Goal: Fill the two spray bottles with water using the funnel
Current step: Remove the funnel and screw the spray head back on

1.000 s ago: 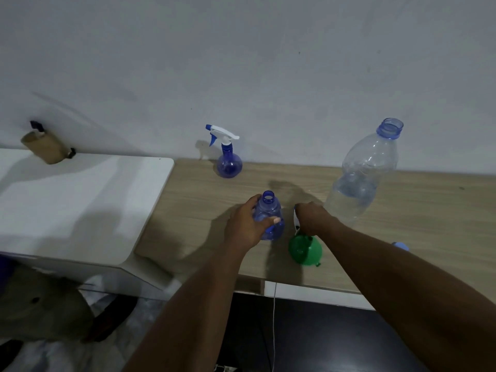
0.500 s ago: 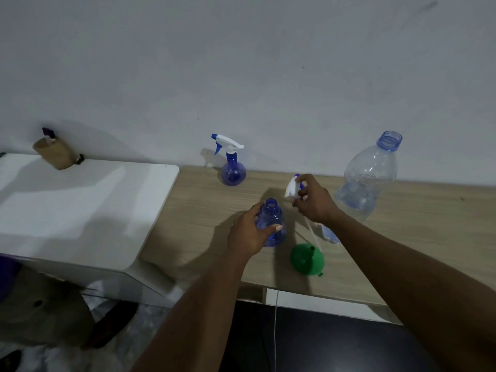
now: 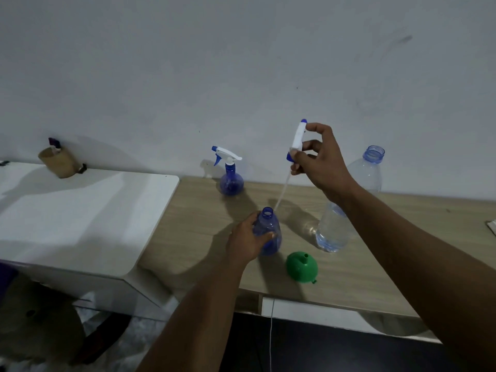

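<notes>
**Sprayer head held above the near bottle**

The left hand [image 3: 245, 244] wraps the belly of the uncapped blue spray bottle [image 3: 268, 229], which stands on the wooden table [image 3: 198, 218], likely to steady it. The right hand [image 3: 322, 162] pinches the white trigger sprayer head [image 3: 298, 138] high above. Its dip tube [image 3: 283, 189] slants down to the open neck; whether the tip is in or out, cannot tell. The height is probably so the long tube clears.

The green funnel [image 3: 301, 267] sits mouth-down just beside the bottle, untouched. A capless water bottle [image 3: 332, 232], part full, stands behind the right forearm. The second spray bottle [image 3: 230, 181], sprayer on, stands by the wall. No readable labels.
</notes>
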`<state>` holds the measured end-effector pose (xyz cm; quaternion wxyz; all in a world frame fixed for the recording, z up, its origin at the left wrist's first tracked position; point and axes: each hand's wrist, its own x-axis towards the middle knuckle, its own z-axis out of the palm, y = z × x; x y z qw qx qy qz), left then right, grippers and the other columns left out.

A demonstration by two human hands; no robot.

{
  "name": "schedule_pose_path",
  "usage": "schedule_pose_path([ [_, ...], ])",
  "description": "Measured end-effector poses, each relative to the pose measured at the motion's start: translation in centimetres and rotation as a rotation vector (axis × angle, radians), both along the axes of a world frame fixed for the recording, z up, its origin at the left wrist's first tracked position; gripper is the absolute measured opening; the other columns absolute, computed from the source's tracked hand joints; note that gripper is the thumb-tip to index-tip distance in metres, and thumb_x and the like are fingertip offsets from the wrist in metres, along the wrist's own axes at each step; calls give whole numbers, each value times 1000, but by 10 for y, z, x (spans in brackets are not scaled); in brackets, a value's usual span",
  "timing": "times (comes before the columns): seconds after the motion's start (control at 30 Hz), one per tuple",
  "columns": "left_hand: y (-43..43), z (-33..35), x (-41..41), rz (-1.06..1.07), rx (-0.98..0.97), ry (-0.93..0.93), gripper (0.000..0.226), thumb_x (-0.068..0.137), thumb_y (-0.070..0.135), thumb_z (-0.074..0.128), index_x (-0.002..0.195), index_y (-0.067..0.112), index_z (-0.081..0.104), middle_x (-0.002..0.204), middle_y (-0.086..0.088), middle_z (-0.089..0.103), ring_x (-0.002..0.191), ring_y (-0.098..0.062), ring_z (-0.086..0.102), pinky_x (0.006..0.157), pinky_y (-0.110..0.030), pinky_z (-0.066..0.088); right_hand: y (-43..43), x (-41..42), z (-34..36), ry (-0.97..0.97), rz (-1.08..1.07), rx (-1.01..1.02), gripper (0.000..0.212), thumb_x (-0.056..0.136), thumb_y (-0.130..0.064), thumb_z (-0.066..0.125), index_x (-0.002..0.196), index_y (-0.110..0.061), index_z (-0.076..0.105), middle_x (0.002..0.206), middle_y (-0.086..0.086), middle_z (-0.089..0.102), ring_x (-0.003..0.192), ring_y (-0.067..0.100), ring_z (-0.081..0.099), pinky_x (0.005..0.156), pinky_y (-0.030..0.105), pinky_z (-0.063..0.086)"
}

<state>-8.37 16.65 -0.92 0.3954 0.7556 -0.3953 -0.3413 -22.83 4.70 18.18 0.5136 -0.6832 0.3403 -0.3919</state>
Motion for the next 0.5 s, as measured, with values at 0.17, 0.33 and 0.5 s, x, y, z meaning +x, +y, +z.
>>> schedule_pose_path([
  [0.17, -4, -5, 1, 28, 9, 12, 63, 55, 62, 80, 109, 73, 51, 122, 18, 70, 110, -17, 68, 98, -47, 57, 14, 10, 11, -21, 38, -39, 55, 92, -2, 65, 136, -19, 36, 105, 15, 59, 66, 20, 67, 73, 37, 62],
  [0.33, -3, 9, -3, 30, 44, -12, 68, 60, 57, 80, 123, 53, 55, 123, 9, 70, 108, -21, 68, 98, -47, 56, 22, 14, 3, 15, 55, -33, 57, 92, -4, 65, 137, -21, 35, 107, 14, 60, 72, 21, 69, 73, 35, 62],
  [0.5, -4, 7, -3, 43, 51, 4, 64, 70, 43, 88, 127, 43, 59, 123, 10, 69, 111, -19, 66, 102, -45, 54, 28, 14, -2, 31, 50, -18, 57, 92, -4, 65, 137, -20, 34, 107, 15, 60, 74, 24, 69, 75, 38, 63],
])
